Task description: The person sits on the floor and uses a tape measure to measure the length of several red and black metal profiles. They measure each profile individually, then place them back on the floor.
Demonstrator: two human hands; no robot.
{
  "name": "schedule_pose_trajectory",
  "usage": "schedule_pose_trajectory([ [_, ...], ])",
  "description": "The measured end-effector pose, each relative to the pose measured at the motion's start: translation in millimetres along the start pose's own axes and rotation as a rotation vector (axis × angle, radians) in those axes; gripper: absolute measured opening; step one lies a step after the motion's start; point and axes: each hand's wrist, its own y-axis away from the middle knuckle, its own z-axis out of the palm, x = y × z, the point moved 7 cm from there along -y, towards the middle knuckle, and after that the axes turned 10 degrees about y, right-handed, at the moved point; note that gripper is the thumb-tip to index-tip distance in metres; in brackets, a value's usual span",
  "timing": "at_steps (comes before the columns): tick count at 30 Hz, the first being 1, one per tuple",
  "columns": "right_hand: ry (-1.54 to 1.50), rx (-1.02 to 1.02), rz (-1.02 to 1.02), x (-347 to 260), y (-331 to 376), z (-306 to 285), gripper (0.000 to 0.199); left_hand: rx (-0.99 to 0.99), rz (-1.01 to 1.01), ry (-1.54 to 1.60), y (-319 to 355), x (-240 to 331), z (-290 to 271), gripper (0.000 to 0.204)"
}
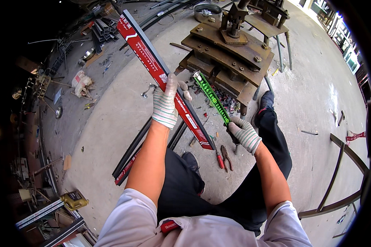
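My left hand [167,101], in a pale striped work glove, is closed around the middle of a long dark metal profile [148,59] with red printed film along one face. The profile is held up at a slant, its upper end far left and its lower end near the middle. My right hand [245,133], gloved the same way, grips a tape measure whose case is mostly hidden by the fingers. From it a bright green blade [212,96] runs up and left, its metal-hooked tip beside the press. Blade and profile are apart.
A rusty punch press [235,53] stands ahead, with dark scraps under it. Pliers [226,157] and a red-handled screwdriver [219,159] lie between my feet. More dark profiles [132,150] rest on the floor at left. A curved metal frame [338,203] is at right, a yellow can [74,200] lower left.
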Motion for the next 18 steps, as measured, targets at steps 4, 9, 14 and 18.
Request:
schedule_pose_trajectory([
  [4, -0.122, -0.036, -0.094, -27, -1, 9, 0.026, 0.053, -0.052, -0.073, -1, -19, 7, 0.065],
  [9, -0.219, 0.011, -0.171, -85, -6, 16, 0.026, -0.018, -0.031, -0.263, 3, -34, 21, 0.076],
  [14, -0.263, 0.036, -0.216, -128, -14, 14, 0.025, 0.011, -0.046, -0.252, 4, -37, 26, 0.075],
  [18, -0.301, 0.041, -0.191, -146, -14, 14, 0.024, -0.017, -0.049, -0.311, 1, -40, 22, 0.080],
])
